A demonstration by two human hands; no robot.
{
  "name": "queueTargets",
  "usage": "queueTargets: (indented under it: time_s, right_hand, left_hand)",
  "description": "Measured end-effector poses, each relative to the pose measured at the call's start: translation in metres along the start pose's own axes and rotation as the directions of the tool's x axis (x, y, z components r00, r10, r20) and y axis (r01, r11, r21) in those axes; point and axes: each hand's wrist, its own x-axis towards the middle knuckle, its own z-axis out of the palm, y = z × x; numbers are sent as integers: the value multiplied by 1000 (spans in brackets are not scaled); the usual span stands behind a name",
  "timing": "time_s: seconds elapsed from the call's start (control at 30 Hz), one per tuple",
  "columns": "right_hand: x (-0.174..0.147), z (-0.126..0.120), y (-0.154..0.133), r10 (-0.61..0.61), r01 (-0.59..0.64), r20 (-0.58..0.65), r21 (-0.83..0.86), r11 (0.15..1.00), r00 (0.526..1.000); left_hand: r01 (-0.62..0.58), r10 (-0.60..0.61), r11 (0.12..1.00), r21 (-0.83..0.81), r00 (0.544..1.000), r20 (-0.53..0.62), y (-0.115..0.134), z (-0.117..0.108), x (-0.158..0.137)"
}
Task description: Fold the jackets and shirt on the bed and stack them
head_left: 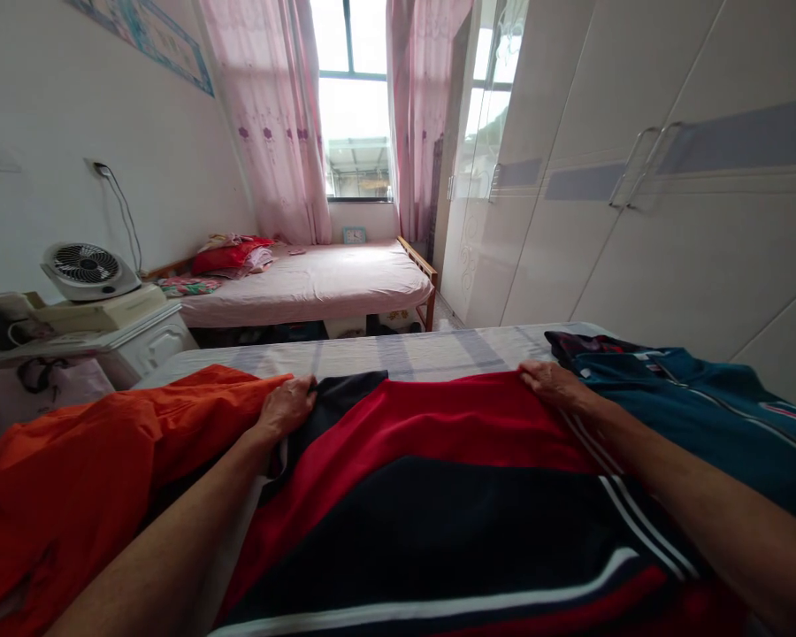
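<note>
A red and navy track jacket (438, 513) with white stripes lies spread in front of me on the pale, striped bed surface (424, 352). My left hand (289, 407) is closed on its dark upper-left edge. On the far right corner, my right hand (552, 386) pinches the red fabric near the white side stripes. Between the two hands the cloth is stretched, with soft folds in the red part. An orange garment (106, 442) lies beside my left forearm. To the right, a teal zip jacket (696, 398) lies next to my right hand and forearm.
A second bed (345, 279) with a pink sheet stands under the window, red bedding (232, 257) at its left end. White wardrobes (610, 239) line the right side. A small fan (89, 268) sits on a white cabinet (149, 341) at left.
</note>
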Motion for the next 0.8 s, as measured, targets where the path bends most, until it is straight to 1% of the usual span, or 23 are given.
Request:
queueTargets:
  time_s: [0.1,0.23,0.33,0.37,0.4,0.43,0.47,0.53,0.57,0.6,0.63,0.67,0.73,0.8]
  right_hand:
    - [0,3,3,70,-70,-28,6,998,997]
    - [-3,5,0,19,-19,6,25,999,1000]
    - [-6,-4,-3,2,-2,9,8,1000,1000]
    - [-7,-10,-4,5,-5,0,2,1000,1000]
    - [-10,-17,-4,6,-6,-21,1,1000,1000]
    - [-14,-25,-5,3,-3,-60,7,1000,998]
    - [-20,-33,-6,-5,7,-115,17,1000,993]
    - [-40,-47,-8,-38,48,-251,33,998,967]
    - [-53,-51,-9,-60,72,-313,29,997,948]
    - [-68,-53,-10,-86,97,-351,12,995,932]
    - [-84,-53,-12,-117,120,-360,-15,993,925]
    - [-100,-50,-13,-148,142,-350,-44,989,925]
    - [-127,-41,-14,-203,189,-292,-78,979,934]
    - [-145,-31,-15,-227,215,-250,-75,974,941]
  left_hand:
    - [57,-60,996,-67,997,-38,-6,-3,3]
    - [99,-112,981,-168,991,-70,-5,-6,8]
    - [84,-111,959,-271,990,-88,3,-15,9]
    - [65,-101,945,-321,990,-96,7,-22,7]
    - [34,-84,914,-405,991,-105,10,-30,3]
    - [-8,-61,854,-520,991,-116,11,-39,-4]
    - [-55,-38,758,-650,991,-129,12,-50,-12]
    - [-139,-4,490,-861,987,-162,7,-70,-36]
    - [-155,8,373,-915,986,-164,2,-77,-51]
    - [-148,25,310,-939,989,-147,-5,-82,-67]
    - [-124,49,288,-950,992,-114,-12,-84,-83]
    - [-85,86,297,-951,994,-62,-19,-83,-99]
    - [6,178,371,-928,981,78,-30,-74,-128]
    - [59,234,461,-885,955,185,-36,-62,-150]
